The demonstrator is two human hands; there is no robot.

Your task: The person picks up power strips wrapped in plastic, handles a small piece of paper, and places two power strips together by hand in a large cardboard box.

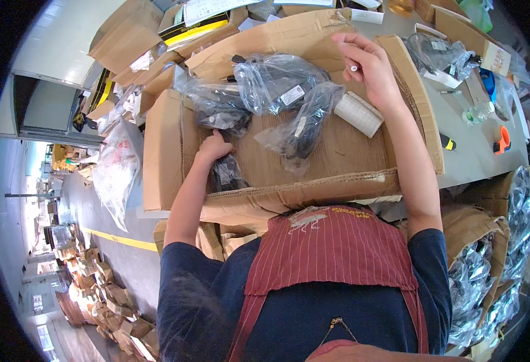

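An open cardboard box lies before me, holding several clear plastic bags of black items, some with cables and plugs. At the box's left side, my left hand has its fingers closed at the edge of a clear plastic bag with a black item inside. Another bagged black item lies just below that wrist. My right hand is raised over the box's far right, closed around a slim pen seen nearly end-on. A roll of white labels rests in the box below it. Nearer the middle are a large bag and a narrower bag.
On the grey table at the right are a bagged black cable, a clear bottle, a yellow-and-black cutter and an orange tape dispenser. A carton of bagged goods stands below. Cardboard boxes crowd the far left.
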